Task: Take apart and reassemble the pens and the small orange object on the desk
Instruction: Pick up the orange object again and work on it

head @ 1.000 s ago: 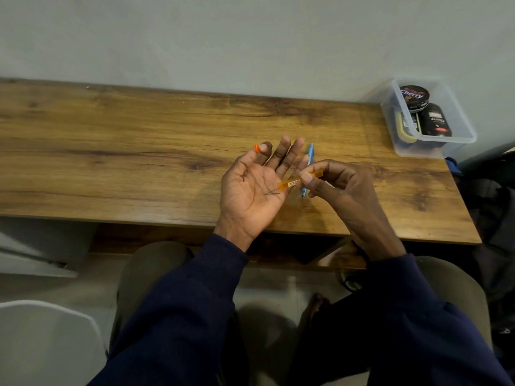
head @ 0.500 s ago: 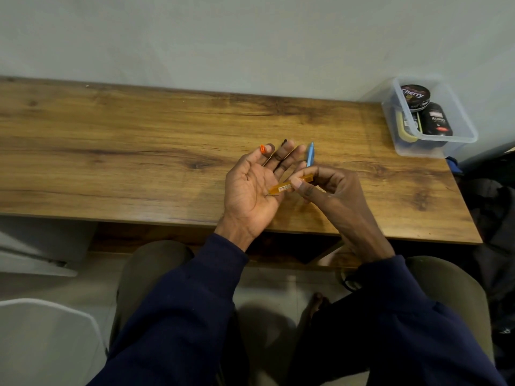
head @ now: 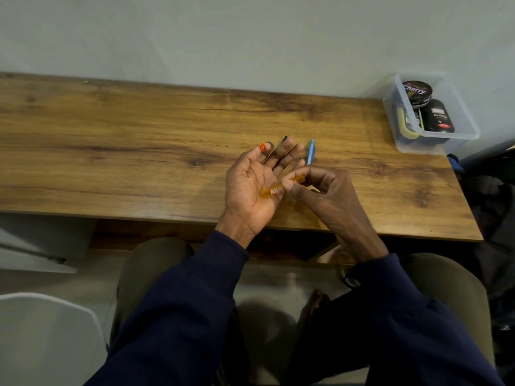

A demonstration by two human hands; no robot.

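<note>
At the far left, down by my knee, stands one white chair (head: 41, 330), and above it the wooden table (head: 111, 151) runs across against the wall. My left hand (head: 250, 188) hovers over the table's near edge, palm up, its fingers straight and spread apart, gripping nothing. Right at the tip of its thumb shows one small orange piece (head: 262, 146); I cannot tell whether it touches the thumb or lies on the table behind it. One dark tip (head: 284, 138) pokes out beyond my fingertips, the rest of it hidden by them. Across the heel of my left palm lies the left end of one orange pen barrel (head: 274, 190), translucent, with a small label on it, tilted up to the right. My right hand (head: 326, 196) comes in from the right with its fingers curled, and its thumb and forefinger pinch the barrel's right half. Just beyond that hand one blue pen (head: 310, 151) lies on the table, pointing away from me. At the table's far right corner sits one clear plastic box (head: 457, 135) with no lid on. In it I count three things: a round black tin (head: 416, 90) marked "Cherry", a black container (head: 437, 115) beside it, and a yellowish item (head: 404, 123) against the left wall.
</note>
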